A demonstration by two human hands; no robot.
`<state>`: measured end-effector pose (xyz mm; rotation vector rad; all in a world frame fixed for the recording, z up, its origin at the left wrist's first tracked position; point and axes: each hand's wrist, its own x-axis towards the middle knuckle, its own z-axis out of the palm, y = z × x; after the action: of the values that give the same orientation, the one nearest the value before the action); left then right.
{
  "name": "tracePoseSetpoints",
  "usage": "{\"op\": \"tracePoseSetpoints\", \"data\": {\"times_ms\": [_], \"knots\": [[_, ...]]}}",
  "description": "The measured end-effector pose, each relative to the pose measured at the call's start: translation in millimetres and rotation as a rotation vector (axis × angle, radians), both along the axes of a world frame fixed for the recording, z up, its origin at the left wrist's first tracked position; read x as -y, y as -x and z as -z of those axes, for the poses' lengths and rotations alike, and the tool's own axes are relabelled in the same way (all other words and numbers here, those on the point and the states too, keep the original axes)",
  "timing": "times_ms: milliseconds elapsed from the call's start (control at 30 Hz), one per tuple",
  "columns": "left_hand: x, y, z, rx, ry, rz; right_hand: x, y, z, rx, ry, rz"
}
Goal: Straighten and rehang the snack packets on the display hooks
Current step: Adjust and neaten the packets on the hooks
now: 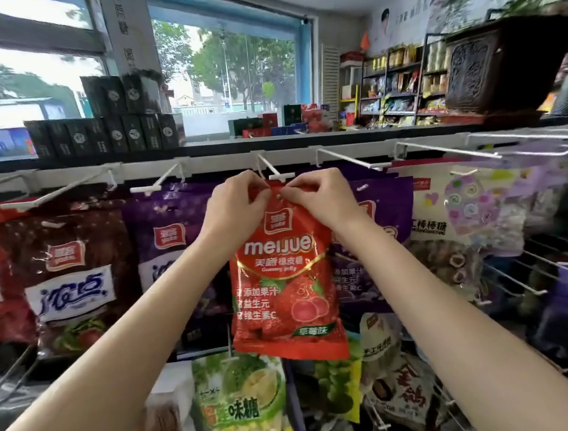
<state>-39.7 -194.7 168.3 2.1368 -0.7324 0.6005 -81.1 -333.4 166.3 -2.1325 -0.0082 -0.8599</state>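
Note:
A red strawberry gummy packet (283, 284) hangs upright in front of the display rack. My left hand (235, 207) pinches its top edge on the left and my right hand (319, 198) pinches it on the right. The packet's top sits just under the tip of a white display hook (271, 168) in the middle of the top row. Whether the hook passes through the packet's hole cannot be told. Purple packets (170, 232) hang behind it on both sides.
Dark red packets (71, 278) hang at the left, a white lollipop bag (460, 206) at the right. Green and yellow bags (240, 401) hang on the row below. Bare white hooks (349, 158) jut forward along the top rail. Dark boxes (103, 131) stand on the shelf above.

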Motion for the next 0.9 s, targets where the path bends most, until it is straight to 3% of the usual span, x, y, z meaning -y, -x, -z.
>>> {"op": "tracePoseSetpoints", "data": {"times_ms": [133, 333, 533, 800, 900], "knots": [[10, 4, 7, -0.006, -0.017, -0.097, 5, -10, 2, -0.005, 0.155, -0.001], [17, 37, 41, 0.227, 0.042, -0.191, 15, 2, 14, 0.089, 0.163, -0.089], [23, 48, 54, 0.305, 0.003, -0.223, 22, 12, 20, 0.129, 0.162, -0.106], [79, 78, 63, 0.446, 0.043, 0.027, 71, 57, 45, 0.130, 0.077, 0.011], [110, 85, 63, 0.457, 0.019, 0.118, 122, 80, 56, 0.221, -0.011, 0.280]]}}
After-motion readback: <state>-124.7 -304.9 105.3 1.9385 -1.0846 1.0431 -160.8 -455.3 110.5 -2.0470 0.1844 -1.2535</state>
